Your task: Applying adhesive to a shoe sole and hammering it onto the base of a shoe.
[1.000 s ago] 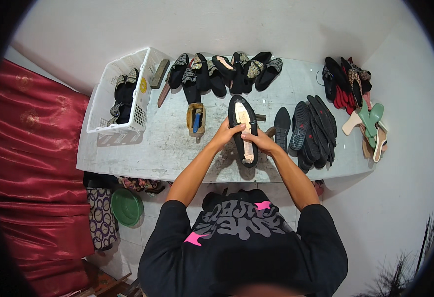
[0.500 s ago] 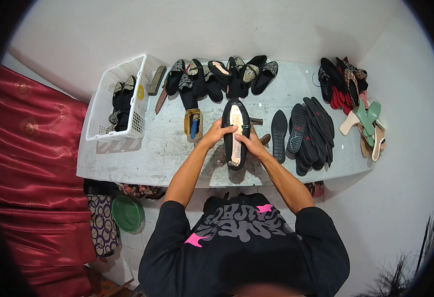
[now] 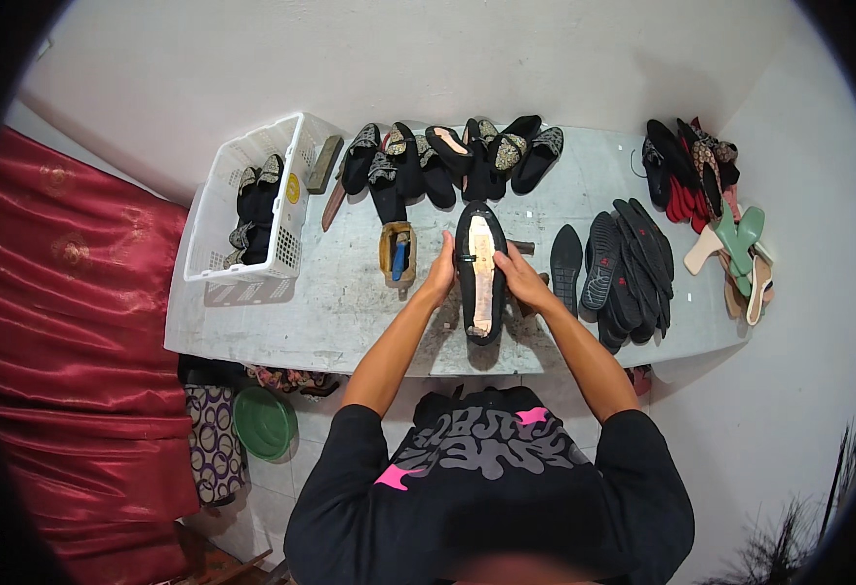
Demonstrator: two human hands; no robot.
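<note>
Centrally: one black shoe [image 3: 466, 292], pale underside up, over the near surface [image 3: 330, 302]. Right hand [image 3: 523, 277] closed on its right side; left hand [image 3: 440, 273] alongside its left, thumb raised, grip unclear.

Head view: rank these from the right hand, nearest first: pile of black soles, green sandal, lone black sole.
From the right hand:
1. Lone black sole: flat on the table, just to the hand's right.
2. Pile of black soles: right of the lone sole.
3. Green sandal: far right, near the table's right end.
</note>
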